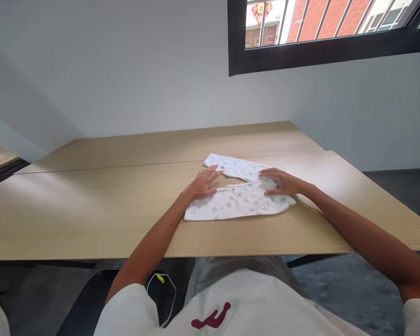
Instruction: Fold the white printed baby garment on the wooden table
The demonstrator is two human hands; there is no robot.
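A small white garment with tiny printed figures (pixel 241 199) lies flat on the light wooden table (pixel 91 205), its two legs spread in a V toward the left. My left hand (pixel 203 183) rests open on the left end of the nearer leg, fingers stretched toward the far leg. My right hand (pixel 280 182) lies flat and open on the garment's right part, where the legs join, fingers pointing left.
The table runs wide to the left and back, with a seam across its middle. A grey wall stands behind it, with a dark-framed window (pixel 329 46) at top right. A black chair (pixel 87 303) shows below the table's near edge.
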